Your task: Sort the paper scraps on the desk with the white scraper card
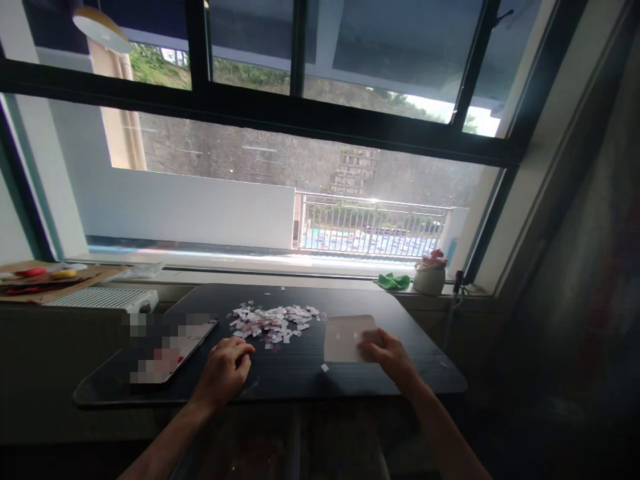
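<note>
My right hand point(387, 353) grips the right edge of a pale, flat rectangular sheet or card point(344, 339) and holds it at the right-middle of the black table point(295, 380). The fingers on it are slightly blurred. My left hand point(226, 367) rests near the table's front edge with its fingers curled in, and nothing shows in them. Just beyond it lies a loose pile of small white paper pieces point(273, 323), some with reddish marks. One single white piece point(325, 367) lies below the sheet, near its lower left corner.
A flat tray-like item point(175, 350), partly blurred out, lies at the table's left. Behind are a white radiator point(103, 298) and cardboard point(95, 275) bearing coloured items. A green cloth point(394, 282) and a white pot point(429, 279) stand on the sill by the window.
</note>
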Tool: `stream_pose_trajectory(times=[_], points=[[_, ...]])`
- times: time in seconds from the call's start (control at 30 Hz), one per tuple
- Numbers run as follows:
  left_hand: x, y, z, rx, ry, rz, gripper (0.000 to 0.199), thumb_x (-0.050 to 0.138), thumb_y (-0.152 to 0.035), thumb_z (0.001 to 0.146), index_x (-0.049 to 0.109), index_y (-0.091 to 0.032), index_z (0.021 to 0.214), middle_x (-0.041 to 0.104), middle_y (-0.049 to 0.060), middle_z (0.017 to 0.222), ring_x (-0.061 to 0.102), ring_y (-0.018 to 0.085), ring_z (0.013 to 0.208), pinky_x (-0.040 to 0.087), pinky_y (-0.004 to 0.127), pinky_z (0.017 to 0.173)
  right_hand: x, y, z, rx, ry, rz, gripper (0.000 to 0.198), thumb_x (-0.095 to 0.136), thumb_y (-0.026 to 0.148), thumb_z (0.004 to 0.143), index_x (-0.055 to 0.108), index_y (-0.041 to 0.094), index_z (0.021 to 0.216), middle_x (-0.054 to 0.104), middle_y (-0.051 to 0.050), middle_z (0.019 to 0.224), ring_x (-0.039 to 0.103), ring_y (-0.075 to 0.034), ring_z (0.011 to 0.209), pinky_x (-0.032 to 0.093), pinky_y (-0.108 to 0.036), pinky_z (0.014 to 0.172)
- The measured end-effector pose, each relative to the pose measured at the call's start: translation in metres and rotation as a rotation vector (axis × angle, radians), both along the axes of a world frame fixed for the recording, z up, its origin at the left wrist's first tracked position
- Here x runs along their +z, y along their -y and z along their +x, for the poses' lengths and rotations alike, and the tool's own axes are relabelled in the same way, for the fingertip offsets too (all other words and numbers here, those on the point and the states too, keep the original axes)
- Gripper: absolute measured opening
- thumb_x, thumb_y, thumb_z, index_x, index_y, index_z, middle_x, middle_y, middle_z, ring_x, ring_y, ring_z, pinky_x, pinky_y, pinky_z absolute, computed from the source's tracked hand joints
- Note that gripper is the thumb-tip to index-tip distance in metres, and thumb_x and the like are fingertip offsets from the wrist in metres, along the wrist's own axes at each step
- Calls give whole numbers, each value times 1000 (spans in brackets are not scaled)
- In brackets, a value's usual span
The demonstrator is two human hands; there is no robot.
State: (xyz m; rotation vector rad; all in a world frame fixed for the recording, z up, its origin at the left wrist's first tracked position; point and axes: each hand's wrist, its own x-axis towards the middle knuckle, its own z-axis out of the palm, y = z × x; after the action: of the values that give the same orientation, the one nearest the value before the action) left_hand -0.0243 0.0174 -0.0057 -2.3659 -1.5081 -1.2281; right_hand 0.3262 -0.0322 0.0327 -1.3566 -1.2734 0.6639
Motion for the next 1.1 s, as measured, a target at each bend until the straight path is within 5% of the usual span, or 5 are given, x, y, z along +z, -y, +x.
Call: stream_pose_trajectory(times=[0.2,0.33,0.6,0.87,1.1], points=[[4,3,2,-14,-9,-18,25,46,-28,75,71,-23,75,71,6,82,67,25,84,52,40,79,-9,-19,3,-51,-2,-42,41,63,27,55,57,18,95,67,0,72,65,-21,68,51,-32,61],[5,3,2,-24,-16,-33,26,47,-29,75,72,-23,77,72,6,83,67,25,84,52,41,79,-18,-20,10,-105,58,-48,35,62,19,50,58,20,85,60,4,62,59,-19,64,47,-29,58],[1,2,2,-21,-15,-31,25,47,-29,75,71,-24,75,71,5,83,67,25,84,53,39,79,-15,-17,18,-31,6,-55,19,62,29,58,63,18,73,70,-2,70,65,-21,70,49,-32,63],[0,2,4,-28,-1,-13,23,48,-27,75,71,-24,76,71,5,82,67,24,84,53,39,79,-15,-27,24,-73,-109,-5,30,65,37,64,64,20,88,73,-6,81,69,-25,75,54,-36,66],[2,3,4,-25,-1,18,21,49,-26,74,70,-24,74,71,4,79,66,23,81,53,37,77,-14,-21,20,-10,-109,-72,25,68,28,55,62,21,78,72,-3,71,69,-24,67,54,-35,62]])
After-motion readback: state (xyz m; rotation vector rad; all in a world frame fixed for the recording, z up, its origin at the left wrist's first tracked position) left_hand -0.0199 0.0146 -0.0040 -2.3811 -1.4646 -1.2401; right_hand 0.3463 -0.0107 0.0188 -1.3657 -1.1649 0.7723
